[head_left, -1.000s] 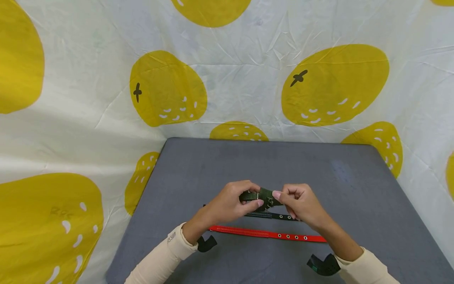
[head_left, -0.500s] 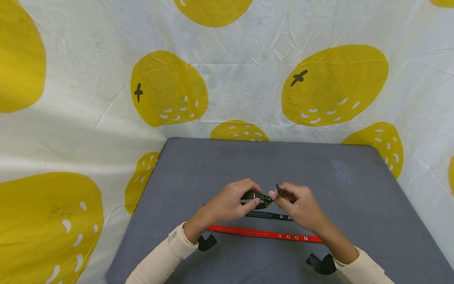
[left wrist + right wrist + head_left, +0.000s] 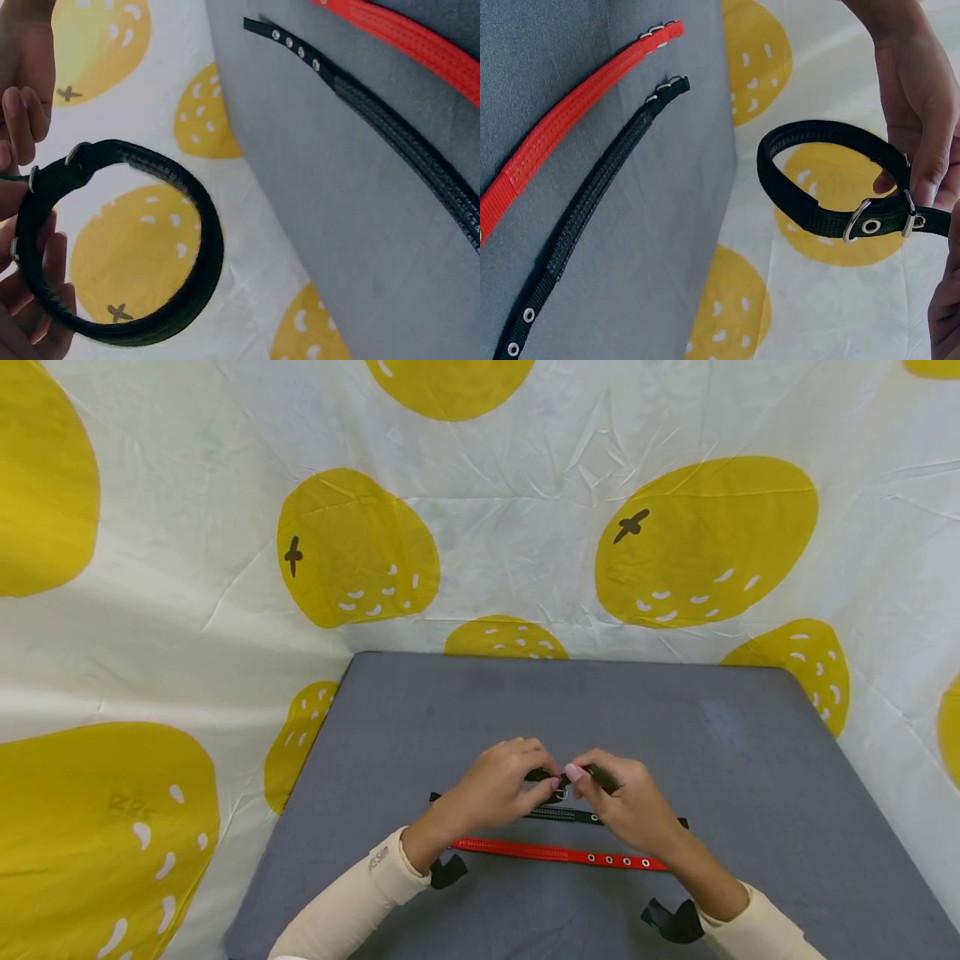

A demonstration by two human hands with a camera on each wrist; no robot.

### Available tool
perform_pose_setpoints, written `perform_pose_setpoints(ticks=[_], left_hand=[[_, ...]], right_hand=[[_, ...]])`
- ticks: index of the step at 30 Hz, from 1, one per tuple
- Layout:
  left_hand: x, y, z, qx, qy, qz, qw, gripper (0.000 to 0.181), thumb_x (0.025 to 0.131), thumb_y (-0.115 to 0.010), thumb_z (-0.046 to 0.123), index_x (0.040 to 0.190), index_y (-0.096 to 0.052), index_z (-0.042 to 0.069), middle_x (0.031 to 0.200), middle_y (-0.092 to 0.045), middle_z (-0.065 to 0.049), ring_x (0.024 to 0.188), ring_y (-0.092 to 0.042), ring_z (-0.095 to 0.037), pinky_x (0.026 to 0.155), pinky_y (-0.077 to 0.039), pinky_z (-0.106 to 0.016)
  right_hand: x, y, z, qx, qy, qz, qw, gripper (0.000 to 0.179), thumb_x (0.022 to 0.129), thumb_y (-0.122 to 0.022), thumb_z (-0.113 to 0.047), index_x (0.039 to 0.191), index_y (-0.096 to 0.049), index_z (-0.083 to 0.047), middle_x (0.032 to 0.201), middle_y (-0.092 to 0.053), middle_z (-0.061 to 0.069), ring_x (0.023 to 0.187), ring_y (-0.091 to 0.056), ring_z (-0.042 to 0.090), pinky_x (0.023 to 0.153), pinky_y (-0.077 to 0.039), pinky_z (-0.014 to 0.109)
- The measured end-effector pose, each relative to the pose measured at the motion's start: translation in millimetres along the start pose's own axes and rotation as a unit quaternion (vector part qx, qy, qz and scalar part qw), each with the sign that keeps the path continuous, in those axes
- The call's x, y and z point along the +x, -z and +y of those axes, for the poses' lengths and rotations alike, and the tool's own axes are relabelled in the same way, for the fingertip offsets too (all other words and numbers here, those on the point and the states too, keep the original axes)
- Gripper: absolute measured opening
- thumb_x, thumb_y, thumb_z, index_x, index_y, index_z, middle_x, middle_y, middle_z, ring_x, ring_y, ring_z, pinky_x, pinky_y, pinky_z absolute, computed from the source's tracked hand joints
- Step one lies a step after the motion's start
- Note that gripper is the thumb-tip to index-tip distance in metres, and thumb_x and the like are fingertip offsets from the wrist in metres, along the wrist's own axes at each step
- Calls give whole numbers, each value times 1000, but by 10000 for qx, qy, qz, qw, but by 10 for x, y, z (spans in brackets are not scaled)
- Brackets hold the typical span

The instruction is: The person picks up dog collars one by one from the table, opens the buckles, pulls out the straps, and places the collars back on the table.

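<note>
Held up between both hands, above the grey tabletop (image 3: 450,710): a dark green webbing collar (image 3: 787,196), narrow and padded, bent round into a loop. Pinched between thumb and fingers of the left hand (image 3: 495,785), close to a silvery metal buckle (image 3: 910,223); pinched in the right hand (image 3: 633,802) by the free end.

Looks light and flexible; probably stiffer along the thick padded stretch away from the fingers than at the thin tail. Unlikely to slip much, given the woven surface, and hardly fragile. Best to take hold of the flat webbing beside the buckle with one hand and of the tail with the other, keeping clear of the curved metal ring (image 3: 852,222).

Curves round on the left hand's side of the buckle, with a long axis following the loop; points tail-first toward the right hand.

Note, on the tabletop below the hands, a long flat black strap (image 3: 555,813) and, nearer the forearms, a long flat red strap (image 3: 540,852).
</note>
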State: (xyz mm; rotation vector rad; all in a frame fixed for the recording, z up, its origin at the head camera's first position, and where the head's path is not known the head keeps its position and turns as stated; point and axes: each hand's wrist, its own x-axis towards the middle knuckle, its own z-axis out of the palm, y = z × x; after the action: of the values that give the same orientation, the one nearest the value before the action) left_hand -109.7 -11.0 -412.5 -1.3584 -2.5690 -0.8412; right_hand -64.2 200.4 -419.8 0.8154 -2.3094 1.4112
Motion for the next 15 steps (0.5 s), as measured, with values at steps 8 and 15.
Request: perform_pose_setpoints(ticks=[8,15], left_hand=[[9,35,29,-17,429,-340,9985,8,96,-70,23,99,-76,18,97,-69,7,84,-61,-8,71,-47,-16],[15,56,55,117,623,-760,9951,9,95,-71,25,99,-74,18,96,-68,5,76,-53,-3,66,-43,-16]], right_hand=[[-5,-73,8,146,37,-176,9997,16,96,-61,5,98,-67,-10,73,-63,-1,53,-47,-1,49,-44,18],[-9,-120,-17,393,8,-377,9985,20,96,-59,7,99,-66,-11,72,-57,-4,56,-49,2,52,-46,21]])
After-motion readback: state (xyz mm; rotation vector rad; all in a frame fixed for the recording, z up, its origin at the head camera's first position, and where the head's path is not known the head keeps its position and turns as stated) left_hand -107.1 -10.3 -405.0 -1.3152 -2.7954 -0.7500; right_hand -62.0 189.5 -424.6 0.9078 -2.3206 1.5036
